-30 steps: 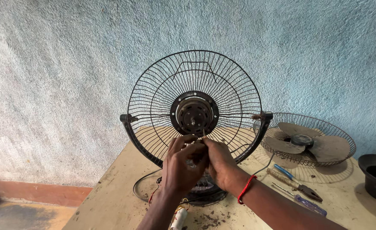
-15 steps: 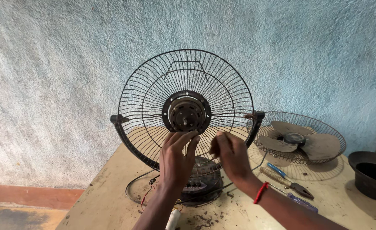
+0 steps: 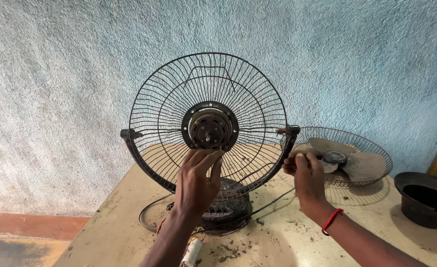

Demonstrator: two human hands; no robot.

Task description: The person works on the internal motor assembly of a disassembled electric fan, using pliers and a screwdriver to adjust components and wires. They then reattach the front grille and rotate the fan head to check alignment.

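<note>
My hands have parted: left hand (image 3: pixel 196 180) spreads loose fingers against the rear fan guard (image 3: pixel 208 118), right hand (image 3: pixel 305 173) pinches its rim.

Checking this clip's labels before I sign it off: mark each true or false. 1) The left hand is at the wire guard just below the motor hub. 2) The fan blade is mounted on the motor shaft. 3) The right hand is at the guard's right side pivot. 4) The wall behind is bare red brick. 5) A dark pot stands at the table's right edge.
1) True: the left hand touches the rear wire guard just under the motor hub.
2) False: the fan blade lies in a second guard on the table.
3) True: the right hand has its fingers by the pivot.
4) False: the wall is rough blue plaster.
5) True: dark pot.
</note>
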